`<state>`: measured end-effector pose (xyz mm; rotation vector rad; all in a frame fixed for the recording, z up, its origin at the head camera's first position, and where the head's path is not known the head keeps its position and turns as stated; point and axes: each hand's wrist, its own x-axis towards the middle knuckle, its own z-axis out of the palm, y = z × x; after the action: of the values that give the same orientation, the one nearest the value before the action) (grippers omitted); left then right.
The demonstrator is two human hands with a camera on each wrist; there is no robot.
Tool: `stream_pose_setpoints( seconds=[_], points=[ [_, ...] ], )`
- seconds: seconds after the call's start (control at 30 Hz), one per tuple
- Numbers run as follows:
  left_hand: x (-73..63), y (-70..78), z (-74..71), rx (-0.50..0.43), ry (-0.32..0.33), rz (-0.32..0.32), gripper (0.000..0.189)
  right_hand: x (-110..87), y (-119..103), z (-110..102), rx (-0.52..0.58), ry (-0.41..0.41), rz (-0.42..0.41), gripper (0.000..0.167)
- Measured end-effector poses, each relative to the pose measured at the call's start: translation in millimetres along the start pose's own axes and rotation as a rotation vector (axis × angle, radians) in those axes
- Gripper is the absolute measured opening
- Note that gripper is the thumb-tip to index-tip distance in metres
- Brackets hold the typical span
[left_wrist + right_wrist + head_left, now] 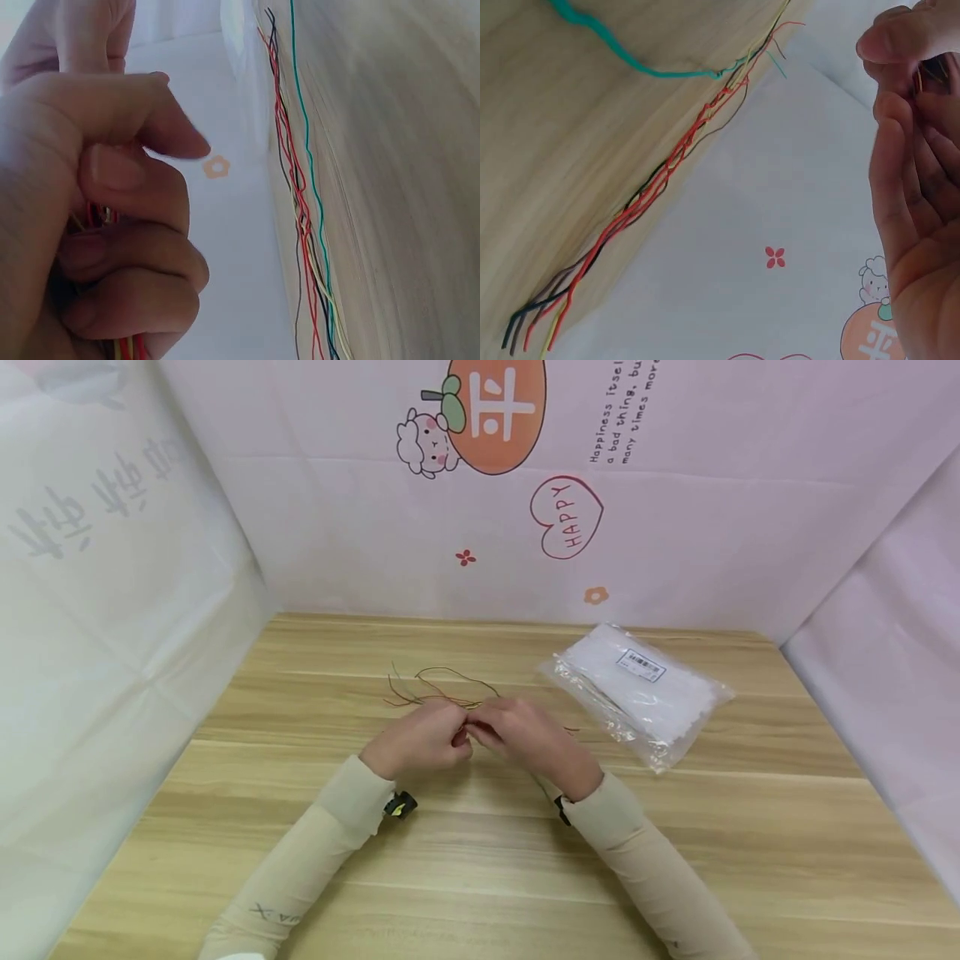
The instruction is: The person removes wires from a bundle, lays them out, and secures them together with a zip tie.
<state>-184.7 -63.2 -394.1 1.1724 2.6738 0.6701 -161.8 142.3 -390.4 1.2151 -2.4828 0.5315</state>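
My left hand (423, 739) curls its fingers round a bundle of thin wires; red and yellow strands of the held wires (126, 348) poke out below the little finger in the left wrist view. My right hand (528, 737) meets it at the fingertips, thumb and forefinger pinching at the same bundle, whose strands show dimly between the fingers in the right wrist view. More loose wires (660, 176), red, black, yellow and brown, lie along the tabletop. One green wire (309, 150) runs beside them. Where the fingers meet, the strands are mostly hidden.
A clear plastic bag (637, 689) with white contents and a barcode label lies at the back right of the wooden table (480, 877). Printed white cloth (337, 543) stands behind the table and along both sides. Thin wire ends (401, 693) fan out beyond the left hand.
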Motion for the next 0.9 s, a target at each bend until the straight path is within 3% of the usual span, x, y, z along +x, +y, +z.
stream_pose_setpoints(
  seconds=[0.23, 0.4, 0.63, 0.9],
  points=[
    [-0.2, 1.5, 3.4, -0.004, -0.047, -0.002, 0.025, -2.1, 5, 3, 0.099, 0.021, -0.012, 0.007],
    [0.5, -0.9, 2.2, 0.069, -0.064, 0.003, 0.032, -3.7, 17, -2, 0.093, 0.043, -0.01, 0.011],
    [0.5, -1.4, 4.6, 0.055, -0.146, 0.012, 0.033, -6.4, 21, -8, 0.029, -0.048, -0.005, 0.004],
    [-0.2, 0.2, 3.2, 0.025, -0.149, 0.031, 0.036, -3.8, 19, -7, 0.057, -0.063, -0.011, 0.013]
  ],
)
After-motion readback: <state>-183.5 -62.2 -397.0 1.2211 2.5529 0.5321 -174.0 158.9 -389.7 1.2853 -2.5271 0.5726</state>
